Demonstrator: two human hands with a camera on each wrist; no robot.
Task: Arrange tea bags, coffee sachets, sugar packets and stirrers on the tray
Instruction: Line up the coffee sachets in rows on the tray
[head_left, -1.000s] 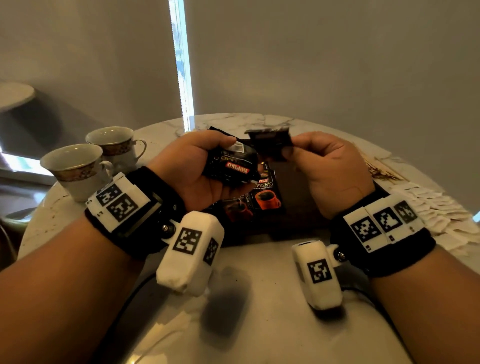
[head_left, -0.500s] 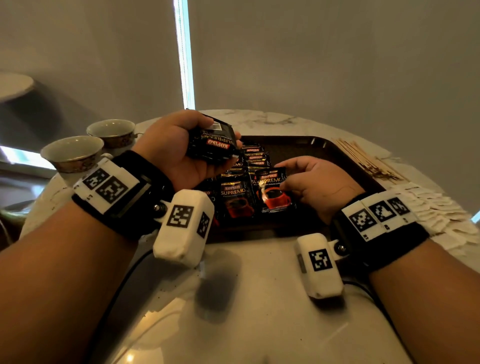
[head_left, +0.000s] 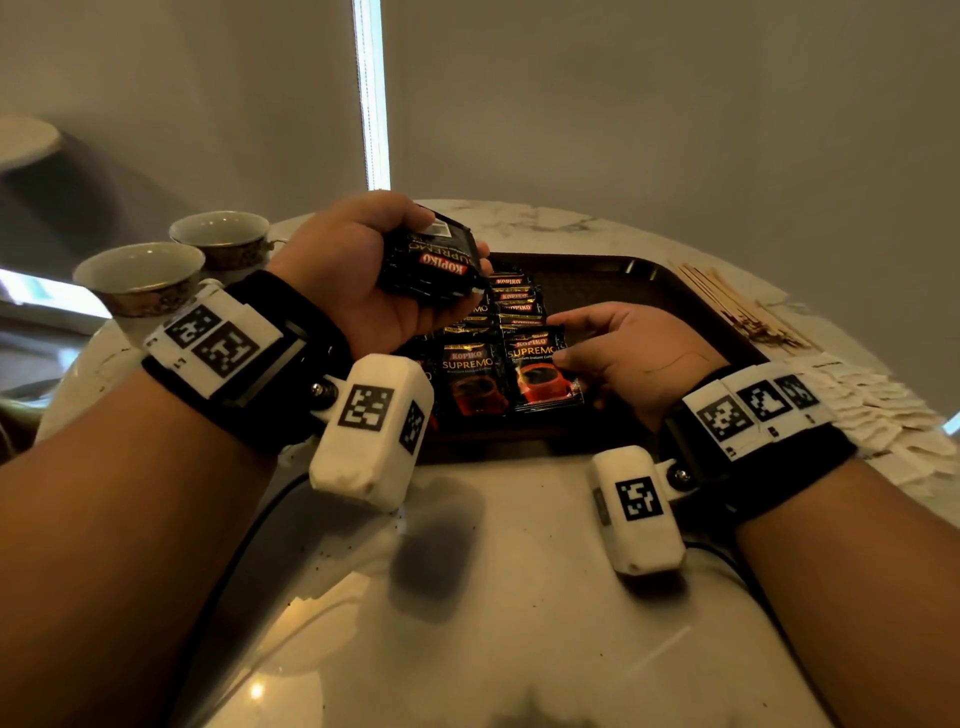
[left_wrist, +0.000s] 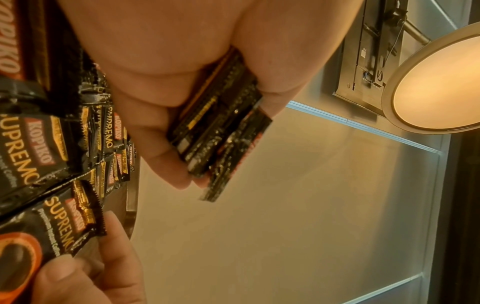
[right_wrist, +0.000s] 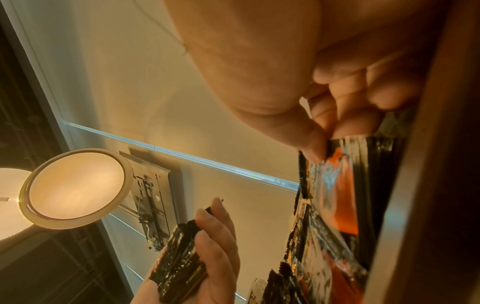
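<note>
The right hand (head_left: 631, 349) is pinching a coffee sachet (head_left: 540, 371) onto the tray (head_left: 644, 270); the left hand (head_left: 358, 280) is gripping spare sachets (head_left: 431, 267); stirrers (head_left: 737, 306) and paper packets (head_left: 883, 405) are waiting on the counter (head_left: 519, 571).

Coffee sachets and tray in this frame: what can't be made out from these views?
- How many sachets the left hand grips: its stack of sachets shows only edges in the left wrist view.
- Sachet rows on the tray: partly hidden behind the left hand, head view.
- White packets: printing too small, cut by the right edge.
- Right hand fingertips on the front sachet: blurred in the right wrist view.
</note>
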